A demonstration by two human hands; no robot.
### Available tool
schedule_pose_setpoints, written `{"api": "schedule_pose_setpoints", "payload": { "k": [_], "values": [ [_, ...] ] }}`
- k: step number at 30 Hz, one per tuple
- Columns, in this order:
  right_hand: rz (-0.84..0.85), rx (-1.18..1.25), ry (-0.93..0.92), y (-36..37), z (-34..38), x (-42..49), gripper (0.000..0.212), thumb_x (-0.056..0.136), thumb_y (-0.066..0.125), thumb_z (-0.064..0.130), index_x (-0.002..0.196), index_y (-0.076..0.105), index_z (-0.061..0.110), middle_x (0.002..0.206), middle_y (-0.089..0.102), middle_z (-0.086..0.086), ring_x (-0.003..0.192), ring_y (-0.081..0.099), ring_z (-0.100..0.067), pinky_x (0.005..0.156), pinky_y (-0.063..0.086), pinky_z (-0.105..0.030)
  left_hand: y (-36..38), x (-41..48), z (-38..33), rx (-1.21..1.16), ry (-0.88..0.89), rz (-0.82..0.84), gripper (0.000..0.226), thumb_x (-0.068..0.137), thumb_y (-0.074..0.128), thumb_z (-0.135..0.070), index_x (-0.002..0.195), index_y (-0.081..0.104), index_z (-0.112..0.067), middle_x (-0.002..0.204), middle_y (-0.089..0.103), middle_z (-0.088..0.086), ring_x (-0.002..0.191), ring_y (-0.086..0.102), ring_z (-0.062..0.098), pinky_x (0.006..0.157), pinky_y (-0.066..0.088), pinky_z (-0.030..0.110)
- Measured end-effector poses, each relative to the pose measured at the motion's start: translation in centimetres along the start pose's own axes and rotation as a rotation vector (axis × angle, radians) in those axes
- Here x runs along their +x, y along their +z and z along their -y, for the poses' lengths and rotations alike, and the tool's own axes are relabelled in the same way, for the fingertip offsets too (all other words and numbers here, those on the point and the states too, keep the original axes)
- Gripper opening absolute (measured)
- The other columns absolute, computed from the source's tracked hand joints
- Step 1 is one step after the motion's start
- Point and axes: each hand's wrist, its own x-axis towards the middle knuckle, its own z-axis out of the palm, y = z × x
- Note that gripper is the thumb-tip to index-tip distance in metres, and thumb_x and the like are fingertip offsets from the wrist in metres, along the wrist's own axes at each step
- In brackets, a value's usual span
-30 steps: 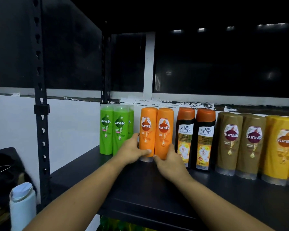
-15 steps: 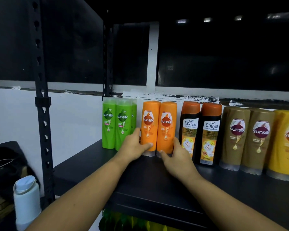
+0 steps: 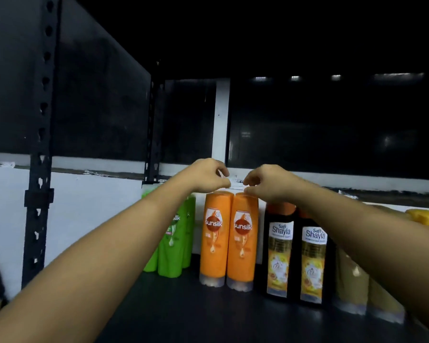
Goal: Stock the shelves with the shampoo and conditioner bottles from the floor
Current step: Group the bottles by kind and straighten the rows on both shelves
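Two glossy orange plastic Sunsilk bottles point(image 3: 214, 243) stand touching side by side on their clear rounded caps, on the matte dark shelf point(image 3: 183, 315); the left hand point(image 3: 206, 174) hovers over the left one's flat top, fingers curled in, thumb tip near forefinger, holding nothing; the right hand point(image 3: 270, 184) is curled likewise, fingertips at the right one's top, though contact cannot be told; left of them stand smooth green plastic bottles point(image 3: 174, 253), partly hidden by the forearm, so uncounted; to the right, two black bottles with orange caps point(image 3: 279, 253) labelled Safi Shayla, then two olive-brown bottles point(image 3: 351, 280), then blurred yellow bottles point(image 3: 426, 217); a perforated black metal upright point(image 3: 39, 169) stands at left.
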Motion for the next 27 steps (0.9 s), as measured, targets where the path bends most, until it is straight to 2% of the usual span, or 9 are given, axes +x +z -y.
{"api": "schedule_pose_setpoints", "payload": {
  "k": [2, 5, 10, 15, 21, 27],
  "values": [
    [0.075, -0.032, 0.019, -0.4, -0.1, 2.1, 0.036, 0.094, 0.066, 0.032, 0.129, 0.066, 0.022, 0.129, 0.065, 0.003, 0.112, 0.060, -0.015, 0.093, 0.050, -0.030, -0.3, 1.9, -0.5, 0.001, -0.027, 0.146, 0.033, 0.090, 0.071, -0.035, 0.121, 0.071, -0.025, 0.119, 0.065, -0.003, 0.106, 0.062, 0.017, 0.087, 0.058, 0.033],
    [0.277, 0.035, 0.082, -0.4, -0.3, 4.8, 0.036, 0.096, 0.063, 0.024, 0.132, 0.065, 0.020, 0.132, 0.063, 0.002, 0.107, 0.063, -0.015, 0.092, 0.054, -0.030, 0.0, 4.0, -0.6, 0.021, -0.104, 0.355, 0.035, 0.091, 0.071, -0.032, 0.125, 0.068, -0.023, 0.125, 0.065, 0.003, 0.106, 0.066, 0.025, 0.090, 0.061, 0.042],
    [0.438, 0.187, 0.267, 0.8, -0.5, 7.6, 0.040, 0.095, 0.064, 0.020, 0.134, 0.060, 0.010, 0.134, 0.060, -0.011, 0.109, 0.067, -0.029, 0.088, 0.060, -0.040, 0.8, 5.8, 0.0, -0.017, -0.168, 0.547, 0.039, 0.091, 0.072, -0.032, 0.128, 0.068, -0.021, 0.129, 0.066, 0.007, 0.107, 0.070, 0.031, 0.092, 0.060, 0.047],
    [0.486, 0.251, 0.374, 1.9, -0.4, 8.1, 0.052, 0.091, 0.069, 0.024, 0.138, 0.051, 0.011, 0.134, 0.058, -0.018, 0.100, 0.071, -0.040, 0.085, 0.060, -0.053, 1.5, 6.3, 0.5, -0.050, -0.194, 0.514, 0.041, 0.087, 0.077, -0.034, 0.124, 0.070, -0.019, 0.120, 0.070, 0.008, 0.102, 0.072, 0.031, 0.088, 0.062, 0.046],
    [0.451, 0.251, 0.368, 2.0, -0.3, 8.2, 0.052, 0.093, 0.068, 0.027, 0.139, 0.053, 0.009, 0.132, 0.060, -0.017, 0.102, 0.070, -0.039, 0.086, 0.060, -0.051, 1.6, 6.3, 1.4, -0.070, -0.161, 0.441, 0.037, 0.081, 0.081, -0.037, 0.111, 0.072, -0.016, 0.107, 0.072, 0.006, 0.099, 0.073, 0.029, 0.086, 0.063, 0.043],
    [0.442, 0.250, 0.344, 1.9, 0.5, 7.6, 0.047, 0.097, 0.064, 0.028, 0.140, 0.053, 0.011, 0.133, 0.061, -0.016, 0.110, 0.068, -0.038, 0.089, 0.059, -0.050, 1.1, 6.3, 1.9, -0.090, -0.157, 0.430, 0.033, 0.080, 0.084, -0.033, 0.106, 0.077, -0.014, 0.106, 0.074, 0.006, 0.094, 0.074, 0.025, 0.083, 0.064, 0.038]
  ]
}}
